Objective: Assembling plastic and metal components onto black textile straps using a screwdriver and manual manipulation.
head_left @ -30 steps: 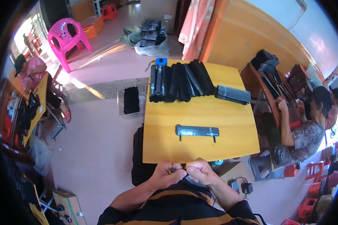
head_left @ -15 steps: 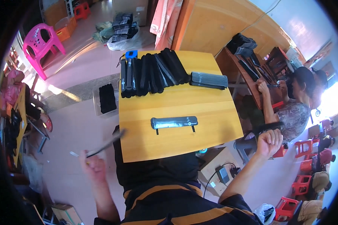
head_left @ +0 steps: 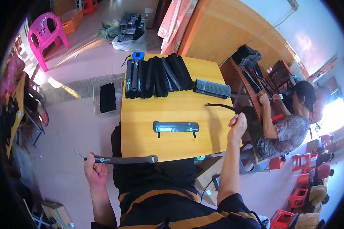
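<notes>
In my left hand (head_left: 96,172), off the table's near left corner, the closed fingers grip a flat dark strap (head_left: 127,160) with white print and a slot at its far end. A thin pointed metal piece (head_left: 79,154) also sticks out of that fist. My right hand (head_left: 239,128), at the table's right edge, is closed on a narrow black strap (head_left: 222,106) that reaches left over the tabletop. Between the hands, a stack of flat dark straps (head_left: 176,126) with a glossy printed top lies on the yellow table (head_left: 141,143), two short black tabs poking out below it.
Along the table's far side stand rows of black straps (head_left: 153,78), a blue device (head_left: 138,55) and a pile of flat grey straps (head_left: 212,88). A clear bin (head_left: 97,101) holding black pieces is at left. A co-worker (head_left: 286,122) sits at a brown table on the right.
My right hand has come left and forward to the table edge, its strap swinging over the top. The strap in my left hand has swung round to point right.
</notes>
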A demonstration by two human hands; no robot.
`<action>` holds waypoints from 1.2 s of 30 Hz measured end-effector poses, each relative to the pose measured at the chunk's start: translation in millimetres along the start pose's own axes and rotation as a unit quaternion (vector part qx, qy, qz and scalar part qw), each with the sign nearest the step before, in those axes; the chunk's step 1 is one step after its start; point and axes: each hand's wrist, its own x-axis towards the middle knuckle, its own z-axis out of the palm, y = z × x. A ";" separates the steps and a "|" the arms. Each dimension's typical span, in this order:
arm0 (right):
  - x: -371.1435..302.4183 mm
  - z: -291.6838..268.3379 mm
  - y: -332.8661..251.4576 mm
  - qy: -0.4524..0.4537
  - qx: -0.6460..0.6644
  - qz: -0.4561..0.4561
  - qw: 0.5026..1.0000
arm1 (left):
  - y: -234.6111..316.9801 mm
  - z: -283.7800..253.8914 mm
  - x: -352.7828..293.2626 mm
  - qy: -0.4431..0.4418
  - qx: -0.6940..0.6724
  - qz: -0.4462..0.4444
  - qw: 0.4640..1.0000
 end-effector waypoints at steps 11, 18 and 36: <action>-51.7 -50.9 63.8 -0.002 -0.146 0.143 0.979 | -2.8 -1.2 -0.9 0.008 0.057 -0.032 0.998; -62.9 -67.0 49.4 -0.088 -0.403 0.153 0.898 | -16.8 20.8 5.9 -0.034 0.082 -0.041 0.995; -72.0 -47.1 32.1 -0.140 -0.573 -0.150 0.793 | -30.9 30.1 0.4 -0.029 0.099 -0.097 0.990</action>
